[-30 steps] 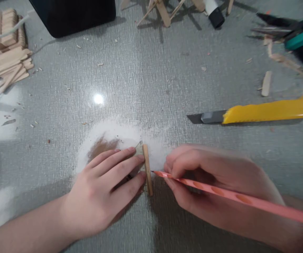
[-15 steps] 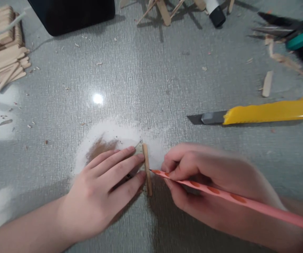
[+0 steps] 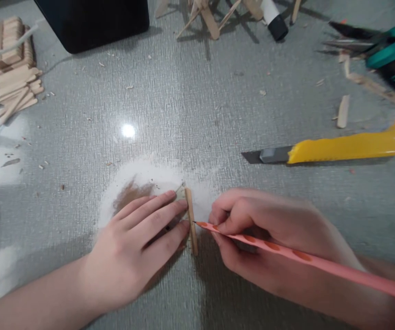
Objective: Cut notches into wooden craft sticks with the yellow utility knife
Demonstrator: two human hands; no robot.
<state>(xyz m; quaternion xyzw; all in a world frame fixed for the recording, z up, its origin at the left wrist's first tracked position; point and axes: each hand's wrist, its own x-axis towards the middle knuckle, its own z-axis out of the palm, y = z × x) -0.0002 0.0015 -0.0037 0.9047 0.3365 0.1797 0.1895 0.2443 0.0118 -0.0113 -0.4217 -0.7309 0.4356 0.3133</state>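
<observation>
Wooden strip [image 3: 190, 211], thin and straight, meets a sharpened pencil [image 3: 285, 250].

2 bare hands [image 3: 125, 256] and forearms [image 3: 39, 291]

The left hand [image 3: 123, 254] is touching a narrow wooden stick [image 3: 189, 206] from eight o'clock; the right hand [image 3: 287, 222] is holding a pink pencil [image 3: 301, 255] whose point is meeting it from just past three. Across the view, a yellow-handled utility knife [image 3: 342, 147] is lying at three o'clock, teal-handled pliers [image 3: 388, 54] at two, stacked craft sticks [image 3: 13, 77] at ten.
</observation>
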